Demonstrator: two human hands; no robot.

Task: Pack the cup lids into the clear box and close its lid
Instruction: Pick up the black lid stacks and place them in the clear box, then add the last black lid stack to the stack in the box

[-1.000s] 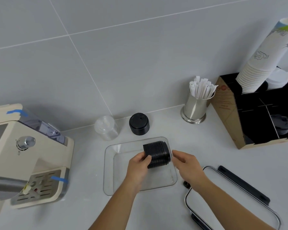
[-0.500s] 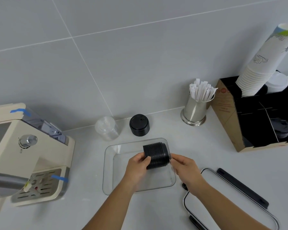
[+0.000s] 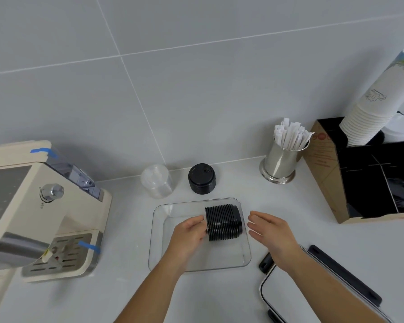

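Cup lids (image 3: pixel 224 222), black and nested in a ribbed stack, lying sideways inside the clear box (image 3: pixel 158 238), toward its far right corner. Left hand (image 3: pixel 188 231) at the stack's left end, fingers curled against the rim of the outermost lid and holding it; whether gripping or merely steadying, hard to tell. Right hand (image 3: pixel 269 230) just beside the box's right wall, apart from the stack, fingers straight and relaxed, holding nothing. Second stack of black lids (image 3: pixel 201 178) upright on the counter beyond the box, near a stack of clear lids (image 3: pixel 156 181), both well apart from either hand and, by the look of it, yet to be packed. Box lid (image 3: pixel 313 290), with dark clips along its edges, flat on the counter at near right, under the right forearm. Coffee machine (image 3: pixel 40 206) at left; steel holder of wrapped straws (image 3: pixel 282 157) and a cardboard organiser with paper cups (image 3: pixel 369 183) at right. Step in hand, judged from the layout: seating this first stack. Best done by pressing the stack snug against the far wall, keeping the lids nested and the row straight, so room remains alongside for the other stacks. Worth releasing gently, since a round stack on its side seems likely to roll; worth checking height too, so nothing rises above the rim and blocks the closing.
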